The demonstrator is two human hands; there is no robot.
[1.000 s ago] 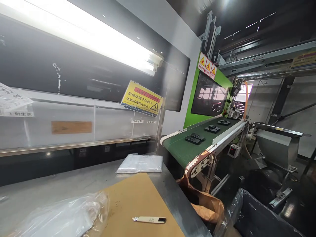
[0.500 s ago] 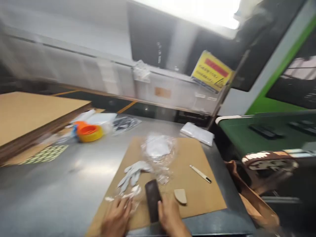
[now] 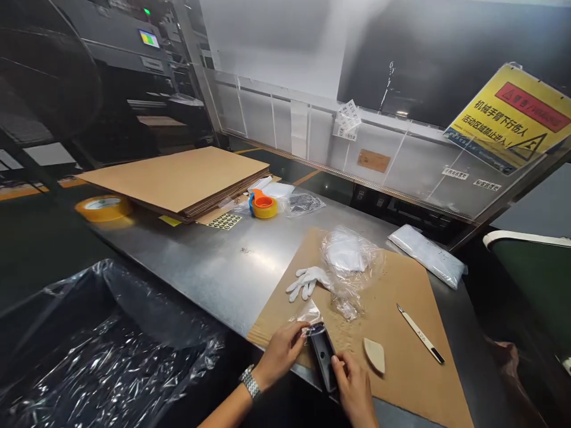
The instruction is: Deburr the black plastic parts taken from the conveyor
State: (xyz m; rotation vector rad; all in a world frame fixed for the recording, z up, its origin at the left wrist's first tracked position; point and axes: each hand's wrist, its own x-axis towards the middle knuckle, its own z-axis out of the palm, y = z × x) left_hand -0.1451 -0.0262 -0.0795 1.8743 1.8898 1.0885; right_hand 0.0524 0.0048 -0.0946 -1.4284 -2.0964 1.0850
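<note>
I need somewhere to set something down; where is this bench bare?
Widest: the metal tabletop between the printed sticker sheet and the tan cardboard sheet. Smaller: the cardboard between the beige wedge and the craft knife. Crowded: around the left hand, right hand and black part, with the white glove and clear plastic bag just beyond.

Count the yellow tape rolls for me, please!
2. One roll is at the left end of the table, by the cardboard stack; the other roll is in the orange holder, right of that stack. More could be hidden.
</note>
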